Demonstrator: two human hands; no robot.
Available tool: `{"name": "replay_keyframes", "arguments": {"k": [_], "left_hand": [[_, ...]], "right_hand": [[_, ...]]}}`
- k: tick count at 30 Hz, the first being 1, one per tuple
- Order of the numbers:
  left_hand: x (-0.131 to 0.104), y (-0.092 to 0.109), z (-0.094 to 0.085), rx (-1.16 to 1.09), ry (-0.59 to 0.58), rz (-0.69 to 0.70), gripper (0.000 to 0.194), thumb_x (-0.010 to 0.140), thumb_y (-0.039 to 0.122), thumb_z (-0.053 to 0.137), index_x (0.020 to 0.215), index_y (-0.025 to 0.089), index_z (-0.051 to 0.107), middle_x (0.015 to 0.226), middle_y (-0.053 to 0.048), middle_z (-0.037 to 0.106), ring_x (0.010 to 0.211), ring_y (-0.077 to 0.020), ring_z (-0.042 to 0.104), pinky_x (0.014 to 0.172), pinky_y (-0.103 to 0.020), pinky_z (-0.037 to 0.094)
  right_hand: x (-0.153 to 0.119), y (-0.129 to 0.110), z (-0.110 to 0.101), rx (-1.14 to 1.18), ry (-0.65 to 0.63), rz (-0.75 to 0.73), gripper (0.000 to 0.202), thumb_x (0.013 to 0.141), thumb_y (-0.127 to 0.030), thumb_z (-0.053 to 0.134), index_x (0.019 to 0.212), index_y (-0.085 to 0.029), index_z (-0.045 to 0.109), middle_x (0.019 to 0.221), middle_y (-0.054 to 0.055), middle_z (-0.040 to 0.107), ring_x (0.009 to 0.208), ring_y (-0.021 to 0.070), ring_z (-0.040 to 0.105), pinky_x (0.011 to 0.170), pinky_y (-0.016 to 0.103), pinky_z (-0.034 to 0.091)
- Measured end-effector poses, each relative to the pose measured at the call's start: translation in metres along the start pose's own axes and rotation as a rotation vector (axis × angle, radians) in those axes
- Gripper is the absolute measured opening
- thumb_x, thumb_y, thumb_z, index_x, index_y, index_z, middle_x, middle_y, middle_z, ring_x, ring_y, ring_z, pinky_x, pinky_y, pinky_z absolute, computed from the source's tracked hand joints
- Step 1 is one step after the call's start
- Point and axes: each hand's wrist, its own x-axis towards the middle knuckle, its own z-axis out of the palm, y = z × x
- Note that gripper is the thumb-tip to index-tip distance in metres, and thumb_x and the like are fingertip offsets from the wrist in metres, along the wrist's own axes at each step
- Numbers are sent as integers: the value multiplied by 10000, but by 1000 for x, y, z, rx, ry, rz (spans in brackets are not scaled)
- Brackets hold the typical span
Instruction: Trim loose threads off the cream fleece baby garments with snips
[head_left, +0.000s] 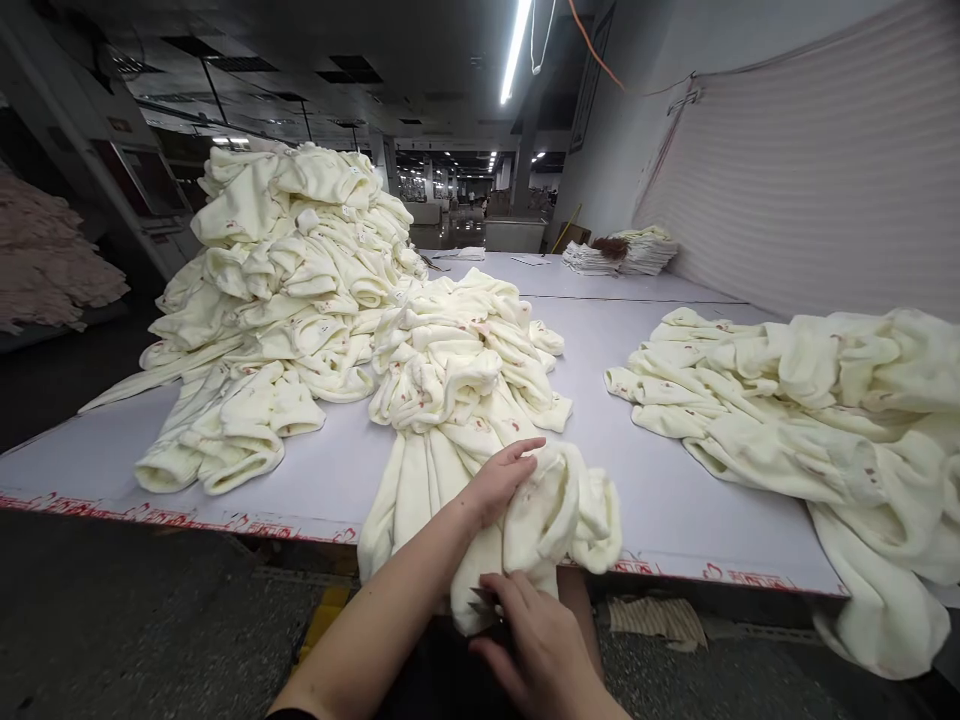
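Two bare hands work at the near edge of a pale desk (585, 340), clock directions being taken from the left hand (499, 483) as the dial's centre. The cream garment (544, 510), marked with small reddish motifs, lies beneath and beside the left hand and drapes over the edge. The left hand rests against it, fingers extended and slightly bent; whether a fold is pinched cannot be determined. Between 5 and 6 o'clock, the right hand (532, 635) is partly closed, its curled index finger and thumb holding a small pointed tool (484, 602), dark and metallic, against the lower cloth. At 11 o'clock, a rumpled middle pile (450, 360) of similar cloth adjoins the garment. Between 10 and 11 o'clock rises a much taller heap (285, 260), its lowest pieces spread toward 9 o'clock. At 3 o'clock, a loose right-hand pile (810, 410) partly hangs over the edge. At 1 o'clock, near the far side, lies a flat stack (637, 252) bearing a reddish-brown item (609, 247). Striped fabric (817, 170) hangs between 1 and 2 o'clock; a tube lamp (516, 50) glows at 12 o'clock. Beyond the desk, at 10 o'clock, is a pinkish heap (49, 250).
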Motion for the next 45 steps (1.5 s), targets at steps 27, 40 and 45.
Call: {"name": "replay_keyframes", "arguments": {"k": [27, 40, 45], "left_hand": [[-105, -39, -6, 856, 341, 606, 258, 808, 44, 367, 988, 225, 406, 894, -4, 494, 810, -148, 505, 749, -255, 423], [-95, -23, -13, 265, 89, 162, 229, 866, 325, 508, 831, 143, 643, 791, -35, 603, 762, -166, 536, 696, -262, 420], [-87, -21, -13, -252, 111, 50, 262, 847, 347, 562, 864, 119, 689, 810, -49, 664, 826, -179, 557, 752, -267, 426]], "right_hand": [[27, 5, -104, 71, 36, 171, 239, 881, -341, 505, 1071, -265, 628, 1001, 41, 635, 849, 181, 637, 697, 256, 513], [41, 30, -64, -133, 267, 240, 164, 766, -167, 453, 870, -233, 560, 797, 3, 645, 697, 176, 616, 600, 264, 463], [48, 29, -67, -59, 197, 253, 110, 784, -214, 507, 871, -228, 572, 830, 17, 651, 730, 185, 614, 615, 267, 475]]}}
